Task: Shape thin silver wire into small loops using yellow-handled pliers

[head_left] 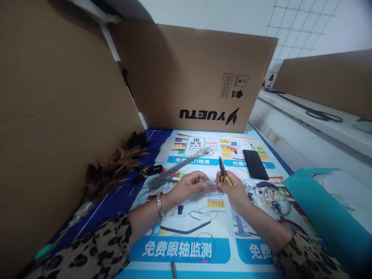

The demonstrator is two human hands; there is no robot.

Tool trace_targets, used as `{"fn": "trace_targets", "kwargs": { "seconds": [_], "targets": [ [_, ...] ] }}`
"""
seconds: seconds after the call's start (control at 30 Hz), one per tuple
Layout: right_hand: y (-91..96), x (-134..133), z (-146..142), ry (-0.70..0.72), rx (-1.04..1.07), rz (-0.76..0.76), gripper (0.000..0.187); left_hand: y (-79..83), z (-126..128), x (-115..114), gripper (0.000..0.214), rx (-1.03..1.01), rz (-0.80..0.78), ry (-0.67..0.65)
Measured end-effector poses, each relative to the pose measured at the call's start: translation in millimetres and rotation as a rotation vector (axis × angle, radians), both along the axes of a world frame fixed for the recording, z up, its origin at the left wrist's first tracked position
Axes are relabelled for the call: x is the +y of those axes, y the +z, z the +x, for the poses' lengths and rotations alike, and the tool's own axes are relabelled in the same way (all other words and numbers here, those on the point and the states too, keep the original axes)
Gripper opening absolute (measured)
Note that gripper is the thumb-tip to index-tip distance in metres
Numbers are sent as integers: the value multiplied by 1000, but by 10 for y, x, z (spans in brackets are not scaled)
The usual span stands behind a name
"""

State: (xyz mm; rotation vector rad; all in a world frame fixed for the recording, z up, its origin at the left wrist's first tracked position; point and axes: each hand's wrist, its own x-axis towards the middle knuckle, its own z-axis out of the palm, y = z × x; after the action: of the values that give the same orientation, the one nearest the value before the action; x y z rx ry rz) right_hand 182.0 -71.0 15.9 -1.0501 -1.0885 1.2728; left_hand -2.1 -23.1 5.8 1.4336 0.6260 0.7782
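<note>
1. Cardboard panel (200,73), brown, lettered YUETU upside down: stands beyond the phone (255,164) and mostly to its left.
2. Printed sheet (232,232), blue and white: lies flat beneath the phone.
3. Teal box (319,201): right of the phone, nearer the wearer.
4. Wire bundle (180,167), thin, silvery: well left of the phone. Long axis slantwise, near left to far right; far end about level with the phone's far edge.
5. Right hand (232,188): left of the phone, slightly nearer the wearer; curled about the tool's yellow handles. Of the two, the hand nearer the phone.
6. Left hand (192,186): farther left of the phone, just beside the wire bundle and the nearer hand to it. Thumb and fingers drawn close; whether they pinch something thin cannot be told.
7. Yellow-handled tool (222,170), dark-tipped: left of the phone, in the right hand. Long axis nearly straight away from the wearer, leaning slightly left; tips beyond the fingertips of both hands. Governing relation: the left fingertips sit left of the tool and nearer the wearer than its tips, across a narrow gap. Contents of that gap: too blurred to identify.
</note>
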Motion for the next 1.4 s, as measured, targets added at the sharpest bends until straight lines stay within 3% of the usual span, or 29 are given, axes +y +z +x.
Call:
{"fn": "trace_targets", "kwargs": {
  "seconds": [0.33,0.7,0.9,1.4],
  "targets": [
    [23,-6,-5,0,7,12,22,-17,-3,-10,28,26,3,-28],
    [84,-37,-18,-20,-137,108,18,12,-15,6,25,160,255,-7],
    [113,-69,-31,-7,-239,168,16,0,-16,19,24,186,313,-18],
    [83,-58,-37,21,-210,119,18,10,-15,12,21,151,267,-46]
  ]
}}
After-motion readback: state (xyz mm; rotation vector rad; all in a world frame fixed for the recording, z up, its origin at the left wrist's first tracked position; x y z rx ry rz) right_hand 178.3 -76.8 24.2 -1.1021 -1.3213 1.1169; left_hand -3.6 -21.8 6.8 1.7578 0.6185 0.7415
